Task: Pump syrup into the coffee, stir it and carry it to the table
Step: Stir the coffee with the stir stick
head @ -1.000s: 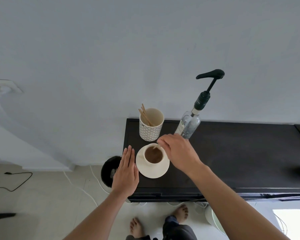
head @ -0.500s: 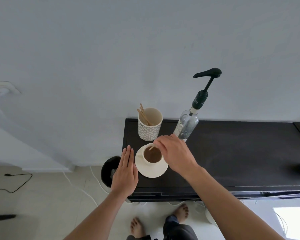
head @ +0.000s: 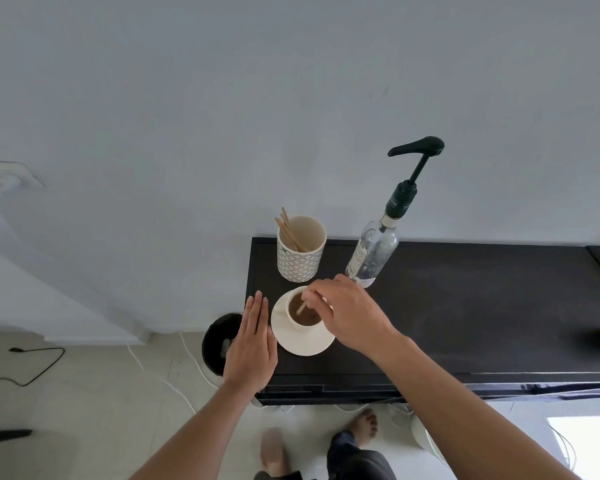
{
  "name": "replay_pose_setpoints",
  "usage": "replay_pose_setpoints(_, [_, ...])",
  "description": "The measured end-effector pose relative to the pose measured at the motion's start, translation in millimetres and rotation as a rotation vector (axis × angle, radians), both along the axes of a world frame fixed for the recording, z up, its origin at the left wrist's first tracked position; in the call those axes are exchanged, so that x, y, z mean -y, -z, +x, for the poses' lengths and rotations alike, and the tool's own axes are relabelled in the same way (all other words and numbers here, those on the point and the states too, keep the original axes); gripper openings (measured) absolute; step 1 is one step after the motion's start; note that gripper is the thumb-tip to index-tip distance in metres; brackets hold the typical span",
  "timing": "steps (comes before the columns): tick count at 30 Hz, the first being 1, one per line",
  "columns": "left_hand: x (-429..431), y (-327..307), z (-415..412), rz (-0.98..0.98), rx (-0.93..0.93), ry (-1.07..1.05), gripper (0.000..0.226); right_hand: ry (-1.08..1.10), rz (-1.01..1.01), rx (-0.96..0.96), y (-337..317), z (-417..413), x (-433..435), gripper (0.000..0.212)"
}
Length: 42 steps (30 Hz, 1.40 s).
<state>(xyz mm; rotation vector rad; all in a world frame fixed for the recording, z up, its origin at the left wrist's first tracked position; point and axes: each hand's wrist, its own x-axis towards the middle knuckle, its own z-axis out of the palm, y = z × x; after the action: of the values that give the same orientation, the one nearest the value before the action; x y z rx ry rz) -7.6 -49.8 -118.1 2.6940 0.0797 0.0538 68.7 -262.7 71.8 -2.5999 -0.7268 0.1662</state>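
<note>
A white cup of coffee point(head: 301, 311) stands on a white saucer point(head: 302, 341) at the left end of a black sideboard point(head: 465, 306). My right hand point(head: 347, 313) hovers over the cup, pinching a wooden stir stick point(head: 302, 308) whose tip is in the coffee. My left hand point(head: 252, 344) lies flat, fingers together, on the sideboard's left edge beside the saucer. Behind the cup stands a clear syrup bottle point(head: 373, 252) with a dark green pump point(head: 417, 148) pointing left.
A patterned mug point(head: 300, 251) holding several wooden stir sticks stands at the back left of the sideboard. A black round bin point(head: 219, 341) sits on the floor left of it. Cables run across the floor. My bare feet show below.
My right hand has shifted slightly around the cup with the stir stick in the coffee. My left hand has stayed flat beside the saucer.
</note>
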Motion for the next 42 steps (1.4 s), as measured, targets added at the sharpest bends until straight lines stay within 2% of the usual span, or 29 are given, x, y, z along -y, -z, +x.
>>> replay_pose_setpoints(4, [-0.2,0.9,-0.3,-0.008,0.011,0.0,0.069,0.071,-0.205,0.186,-5.0,6.8,3.5,0.03])
replay_pose_setpoints(6, [-0.4,1.0,-0.6,-0.006,0.01,-0.002,0.07,0.134,-0.285,0.209,-6.6,13.4,3.1,0.032])
replay_pose_setpoints(8, [-0.5,1.3,-0.6,-0.009,0.012,-0.004,0.07,0.126,-0.236,0.167,-7.0,15.4,0.4,0.031])
replay_pose_setpoints(10, [-0.5,1.4,-0.7,-0.013,0.013,-0.006,0.068,0.068,-0.089,0.053,-7.9,12.2,-2.6,0.031])
replay_pose_setpoints(12, [-0.7,1.6,-0.5,-0.018,0.016,-0.008,0.069,0.009,-0.035,-0.034,-12.9,7.2,-4.7,0.033])
replay_pose_setpoints(15, [-0.7,1.8,-0.6,-0.027,0.024,-0.01,0.068,0.013,-0.122,0.076,-15.0,8.8,-1.6,0.033])
replay_pose_setpoints(19, [-0.9,2.6,-1.4,-0.037,0.036,-0.011,0.07,0.132,-0.281,0.237,-13.0,20.5,6.7,0.033])
replay_pose_setpoints(21, [-1.6,3.2,-1.3,-0.042,0.041,-0.01,0.069,0.119,-0.196,0.184,-9.6,22.7,7.5,0.033])
replay_pose_setpoints(24, [-2.0,3.4,-0.9,-0.057,0.047,-0.01,0.066,0.025,0.01,-0.038,-9.4,18.1,3.2,0.03])
replay_pose_setpoints(26, [-1.7,3.4,-0.4,-0.058,0.043,-0.01,0.067,-0.042,-0.022,-0.103,-13.5,16.2,3.9,0.032])
replay_pose_setpoints(28, [-1.7,2.6,-0.2,-0.053,0.037,-0.011,0.068,-0.044,-0.097,-0.04,-17.6,17.8,7.8,0.034])
replay_pose_setpoints(30, [-1.8,2.6,-0.2,-0.045,0.031,-0.016,0.068,0.013,-0.196,0.119,-19.5,23.9,13.2,0.037])
replay_pose_setpoints(32, [-1.5,2.4,-0.6,-0.046,0.029,-0.018,0.069,0.092,-0.244,0.18,-18.5,29.1,15.1,0.038])
replay_pose_setpoints(35, [-1.7,1.6,-1.1,-0.05,0.032,-0.02,0.068,0.118,-0.099,0.117,-11.4,31.5,11.2,0.032])
replay_pose_setpoints(38, [-1.1,-0.3,-1.4,-0.049,0.026,-0.017,0.069,0.062,0.09,-0.066,-13.1,26.6,1.7,0.032])
replay_pose_setpoints(40, [-1.4,-1.3,-1.5,-0.047,0.025,-0.016,0.069,-0.004,0.097,-0.14,-15.7,24.8,0.0,0.037])
replay_pose_setpoints(42, [-1.7,-1.8,-1.4,-0.05,0.022,-0.017,0.068,-0.021,0.015,-0.088,-14.9,26.4,3.6,0.04])
